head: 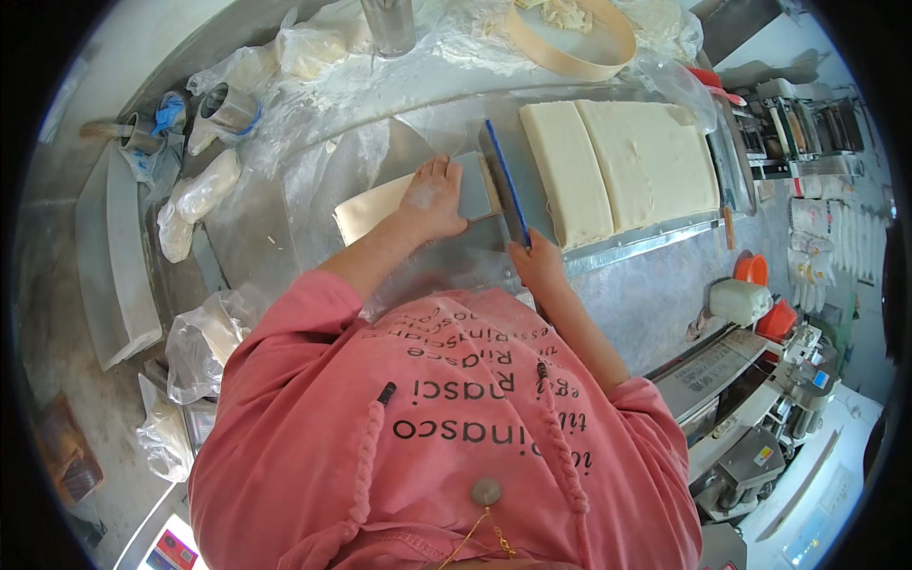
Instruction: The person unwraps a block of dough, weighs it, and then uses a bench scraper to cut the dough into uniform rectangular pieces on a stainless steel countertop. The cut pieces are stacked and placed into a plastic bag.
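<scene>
My left hand [433, 196] lies spread over a flat metal plate [477, 187] on top of a pale folded strip of dough sheets [370, 210]. My right hand [538, 263] grips a long, broad-bladed knife [503, 174] with a blue strip along its upper edge. The blade stands on edge across the strip's right end, beside the plate. A thin sliver of dough shows between plate and blade. To the right of the knife lie a narrow slab of layered dough [568, 171] and a wider slab [652, 164], side by side on the metal worktop [313, 167].
Loose flour [442, 60] and a round wooden-rimmed sieve [627, 50] with dough scraps cover the far side. Metal cups [229, 108], bagged dough [208, 187] and a long metal trough [125, 263] stand left. A plastic bag [210, 342] lies near my left elbow.
</scene>
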The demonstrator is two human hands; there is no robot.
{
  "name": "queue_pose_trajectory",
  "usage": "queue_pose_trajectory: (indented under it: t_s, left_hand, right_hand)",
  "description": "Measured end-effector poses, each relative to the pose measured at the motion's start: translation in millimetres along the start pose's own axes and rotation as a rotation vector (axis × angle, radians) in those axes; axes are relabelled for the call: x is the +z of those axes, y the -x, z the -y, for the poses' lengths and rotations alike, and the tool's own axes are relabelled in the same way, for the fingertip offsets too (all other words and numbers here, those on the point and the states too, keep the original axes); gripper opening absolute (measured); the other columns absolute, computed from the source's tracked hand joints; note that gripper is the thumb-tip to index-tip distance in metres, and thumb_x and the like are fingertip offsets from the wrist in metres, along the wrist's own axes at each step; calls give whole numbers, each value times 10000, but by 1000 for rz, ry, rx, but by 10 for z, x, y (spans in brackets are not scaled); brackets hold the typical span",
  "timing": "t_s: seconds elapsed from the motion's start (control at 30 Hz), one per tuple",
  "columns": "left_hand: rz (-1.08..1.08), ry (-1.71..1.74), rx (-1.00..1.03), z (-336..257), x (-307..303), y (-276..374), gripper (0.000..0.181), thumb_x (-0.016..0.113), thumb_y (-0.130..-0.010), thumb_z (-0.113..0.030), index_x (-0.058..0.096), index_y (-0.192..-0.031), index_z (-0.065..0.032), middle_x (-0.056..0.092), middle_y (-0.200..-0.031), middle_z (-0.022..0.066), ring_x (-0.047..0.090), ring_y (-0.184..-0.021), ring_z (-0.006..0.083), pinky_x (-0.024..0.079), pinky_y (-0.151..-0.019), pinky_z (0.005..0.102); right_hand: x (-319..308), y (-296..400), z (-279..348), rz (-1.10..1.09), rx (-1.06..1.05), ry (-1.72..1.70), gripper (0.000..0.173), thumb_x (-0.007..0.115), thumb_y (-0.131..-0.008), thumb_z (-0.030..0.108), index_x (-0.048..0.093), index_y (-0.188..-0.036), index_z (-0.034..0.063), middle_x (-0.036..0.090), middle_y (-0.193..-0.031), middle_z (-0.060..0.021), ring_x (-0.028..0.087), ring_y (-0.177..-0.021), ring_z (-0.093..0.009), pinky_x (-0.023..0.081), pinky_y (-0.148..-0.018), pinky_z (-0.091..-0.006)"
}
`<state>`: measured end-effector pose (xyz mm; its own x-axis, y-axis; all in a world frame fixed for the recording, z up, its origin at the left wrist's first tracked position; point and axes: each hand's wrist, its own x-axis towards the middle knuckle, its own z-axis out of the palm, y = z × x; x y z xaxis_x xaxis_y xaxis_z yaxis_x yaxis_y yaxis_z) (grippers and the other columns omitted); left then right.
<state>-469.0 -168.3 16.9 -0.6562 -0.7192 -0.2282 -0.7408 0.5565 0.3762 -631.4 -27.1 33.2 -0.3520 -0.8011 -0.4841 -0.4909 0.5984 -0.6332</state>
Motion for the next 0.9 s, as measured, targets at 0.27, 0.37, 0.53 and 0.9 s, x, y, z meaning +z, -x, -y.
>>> queue_pose_trajectory:
  t_s: [0.27, 0.37, 0.53, 0.9]
  left_hand:
    - [3, -19, -66, 25, 56, -52, 1147, 814, -590, -445, 206, -1407, 81, 317, -1416, 244, 315, -1335, 354, 261, -1115, 394]
    - [12, -7, -41, 45, 44, -83, 1142, 816, -578, -438, 215, -1405, 71, 332, -1417, 232, 325, -1329, 348, 271, -1113, 386]
    - [-90, 36, 13, 77, 52, -67, 1071, 818, -554, -405, 300, -1350, 91, 422, -1320, 238, 408, -1250, 360, 323, -1066, 403]
    - [-123, 50, 43, 131, 137, -122, 1042, 806, -541, -386, 324, -1323, 107, 443, -1267, 223, 429, -1214, 335, 331, -1045, 397]
  right_hand:
    - [-81, 169, 302, -45, -44, -87, 396, 585, -847, 262, 580, -1135, -9, 626, -769, -255, 635, -749, -400, 487, -664, -426]
    - [-18, 125, 329, -28, -16, -60, 397, 583, -848, 265, 578, -1119, -26, 624, -780, -262, 629, -767, -414, 484, -668, -435]
    - [54, 121, 339, -29, 17, 22, 351, 560, -849, 255, 579, -1034, -43, 630, -781, -259, 633, -788, -416, 491, -679, -446]
    - [-43, -91, 735, 156, 346, 62, 227, 482, -798, 73, 577, -874, -119, 619, -647, -218, 634, -475, -307, 515, -464, -403]
